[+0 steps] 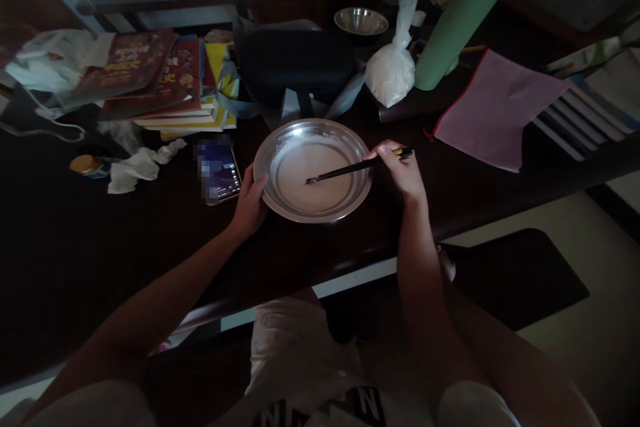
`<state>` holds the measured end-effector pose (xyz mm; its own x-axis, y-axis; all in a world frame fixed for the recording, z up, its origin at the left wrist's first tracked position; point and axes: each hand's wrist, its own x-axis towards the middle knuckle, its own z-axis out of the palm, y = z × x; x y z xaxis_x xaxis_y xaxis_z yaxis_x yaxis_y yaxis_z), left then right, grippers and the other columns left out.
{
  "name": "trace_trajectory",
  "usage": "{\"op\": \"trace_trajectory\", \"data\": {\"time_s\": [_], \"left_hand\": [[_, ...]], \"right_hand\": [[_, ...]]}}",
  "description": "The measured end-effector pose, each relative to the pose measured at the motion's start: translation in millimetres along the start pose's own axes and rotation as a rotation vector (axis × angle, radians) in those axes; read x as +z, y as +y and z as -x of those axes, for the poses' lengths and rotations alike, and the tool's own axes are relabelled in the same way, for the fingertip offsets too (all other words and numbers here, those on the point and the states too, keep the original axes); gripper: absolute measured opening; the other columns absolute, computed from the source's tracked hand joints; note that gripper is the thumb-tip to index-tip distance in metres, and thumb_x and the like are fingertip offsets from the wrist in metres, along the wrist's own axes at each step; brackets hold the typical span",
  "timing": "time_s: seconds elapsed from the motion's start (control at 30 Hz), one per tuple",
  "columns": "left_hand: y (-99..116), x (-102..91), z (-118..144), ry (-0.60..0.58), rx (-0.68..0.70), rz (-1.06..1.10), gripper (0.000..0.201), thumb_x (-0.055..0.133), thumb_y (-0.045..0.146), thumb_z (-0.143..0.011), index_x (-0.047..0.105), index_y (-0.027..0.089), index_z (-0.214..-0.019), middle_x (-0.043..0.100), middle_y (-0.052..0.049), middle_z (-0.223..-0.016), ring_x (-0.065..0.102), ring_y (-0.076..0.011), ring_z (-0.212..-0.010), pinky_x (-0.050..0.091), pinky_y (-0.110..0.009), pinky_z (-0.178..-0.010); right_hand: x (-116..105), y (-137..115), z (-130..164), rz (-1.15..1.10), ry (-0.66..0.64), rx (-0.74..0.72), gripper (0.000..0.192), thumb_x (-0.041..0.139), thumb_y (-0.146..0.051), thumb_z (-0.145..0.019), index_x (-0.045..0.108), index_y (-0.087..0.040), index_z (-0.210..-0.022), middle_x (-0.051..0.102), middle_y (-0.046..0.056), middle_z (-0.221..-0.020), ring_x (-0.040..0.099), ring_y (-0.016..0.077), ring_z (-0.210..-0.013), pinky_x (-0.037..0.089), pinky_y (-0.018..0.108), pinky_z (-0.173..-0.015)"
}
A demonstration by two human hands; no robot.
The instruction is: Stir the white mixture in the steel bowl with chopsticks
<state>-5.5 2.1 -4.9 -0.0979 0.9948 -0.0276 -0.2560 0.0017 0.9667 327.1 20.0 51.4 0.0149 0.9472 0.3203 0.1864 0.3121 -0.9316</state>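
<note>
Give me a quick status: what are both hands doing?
Left hand steadies metal pan by its rim. Right hand grips chopsticks, tips in pale liquid. Phone close beside pan.

Dark bench (75,260) carries: metal plate (270,153), phone (219,172), stacked books (165,80), crumpled tissue (137,167), pink pouch (493,107), white bag (393,73).

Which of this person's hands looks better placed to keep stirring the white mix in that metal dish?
The right hand, probably. It already grips the dark chopsticks, whose tips sit in the white mix inside the metal dish. The left hand is busy holding the dish's left rim.
</note>
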Motion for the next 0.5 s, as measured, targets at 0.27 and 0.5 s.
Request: {"op": "trace_trajectory", "data": {"time_s": [0.27,0.5], "left_hand": [[0.0,0.0,0.3,-0.006,-0.006,0.008,0.055,0.089,0.06,-0.074,0.07,0.028,-0.114,0.076,-0.004,-0.109,0.074,-0.0275,-0.105,0.062,-0.04,-0.092],[0.3,0.3,0.9,-0.022,0.005,-0.018,0.052,0.084,0.055,-0.08,0.067,0.028,-0.121,0.076,-0.005,-0.112,0.073,-0.0297,-0.113,0.062,-0.042,-0.095]], "right_hand": [[0.1,-0.3,0.6,-0.004,0.047,0.028,0.058,0.067,-0.082,-0.085,0.071,-0.028,-0.065,0.071,-0.001,-0.063,0.073,0.0189,-0.07,0.06,0.037,-0.076],[-1.4,2.9,0.4,-0.023,0.11,-0.002,0.051,0.068,-0.074,-0.09,0.074,-0.027,-0.069,0.073,-0.002,-0.067,0.072,0.0172,-0.071,0.059,0.036,-0.078]]}}
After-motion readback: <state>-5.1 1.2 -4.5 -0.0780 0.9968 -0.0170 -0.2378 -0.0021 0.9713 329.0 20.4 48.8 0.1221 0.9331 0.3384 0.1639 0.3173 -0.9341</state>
